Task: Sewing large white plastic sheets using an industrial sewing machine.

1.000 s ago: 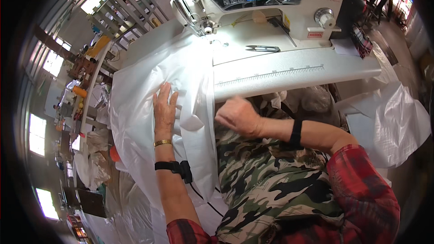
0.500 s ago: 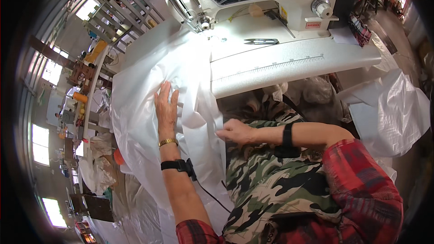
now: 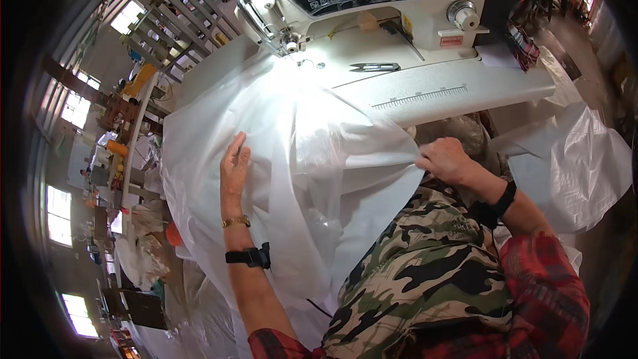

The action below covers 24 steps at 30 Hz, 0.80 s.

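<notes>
A large sheet of thin white fabric (image 3: 279,179) runs from under the needle end of a white sewing machine (image 3: 432,10) toward my lap. My left hand (image 3: 234,166) rests on it with the fingers stretched out, on the left part of the sheet. Off to the right, my right hand (image 3: 444,159) pinches the sheet's edge and pulls it taut, so folds fan out from the needle area. Bright lamp light washes out the fabric close to the needle, so the stitching spot cannot be made out.
Thread snips (image 3: 375,67) lie on the machine bed (image 3: 465,86), which carries a printed ruler scale. More white sheeting (image 3: 578,173) hangs at the right. A cluttered bench with an orange thread cone (image 3: 117,145) stands at the far left.
My right hand has moved right and a little up, drawing the fabric edge across and spreading the sheet over part of the machine bed. My left hand has shifted slightly left and down.
</notes>
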Each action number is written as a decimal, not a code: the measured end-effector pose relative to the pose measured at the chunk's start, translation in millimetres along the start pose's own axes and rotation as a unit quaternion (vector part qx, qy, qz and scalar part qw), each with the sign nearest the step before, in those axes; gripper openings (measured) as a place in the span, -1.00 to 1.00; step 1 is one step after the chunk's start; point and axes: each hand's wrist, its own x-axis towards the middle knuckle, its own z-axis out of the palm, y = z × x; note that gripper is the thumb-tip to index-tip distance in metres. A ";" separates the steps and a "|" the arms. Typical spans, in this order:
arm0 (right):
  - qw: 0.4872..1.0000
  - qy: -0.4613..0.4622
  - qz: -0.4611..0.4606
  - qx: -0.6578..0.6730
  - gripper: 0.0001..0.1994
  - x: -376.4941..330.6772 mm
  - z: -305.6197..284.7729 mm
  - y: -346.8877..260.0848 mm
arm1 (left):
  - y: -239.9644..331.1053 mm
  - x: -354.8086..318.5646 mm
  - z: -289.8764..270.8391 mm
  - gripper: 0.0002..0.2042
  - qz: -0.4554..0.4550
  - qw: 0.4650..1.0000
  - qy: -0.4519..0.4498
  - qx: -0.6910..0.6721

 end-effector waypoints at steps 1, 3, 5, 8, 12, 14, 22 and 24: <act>0.996 0.082 -0.028 -0.007 -0.70 1.5 -6.8 -23.7 | 11.3 -4.5 -1.2 -0.29 -0.038 0.998 0.002 -0.045; 0.980 0.185 -0.079 -0.001 -0.73 6.7 -18.8 -56.5 | 39.8 -13.4 9.5 -0.31 -0.008 0.998 0.009 -0.060; 0.979 0.150 -0.115 0.081 -0.76 19.4 -17.7 -79.5 | 74.6 -32.9 18.2 -0.32 0.066 0.998 -0.002 -0.006; 0.915 0.016 -0.105 0.390 -0.75 48.0 13.9 -92.3 | 131.9 -69.8 46.9 -0.31 0.125 0.989 -0.021 0.078; 0.834 0.035 -0.036 0.550 -0.78 77.6 64.2 -110.4 | 151.1 -116.5 76.5 -0.33 0.112 0.974 0.056 0.188; 0.768 -0.057 -0.028 0.637 -0.78 83.2 85.9 -106.3 | 163.0 -140.0 78.1 -0.37 0.133 0.957 0.066 0.249; 0.728 -0.186 -0.097 0.653 -0.81 57.0 95.5 -100.5 | 165.0 -171.9 111.6 -0.48 0.075 0.992 -0.100 0.017; 0.743 -0.196 -0.095 0.632 -0.83 57.8 98.9 -97.2 | 146.0 -174.9 122.7 -0.49 0.056 0.996 -0.065 0.027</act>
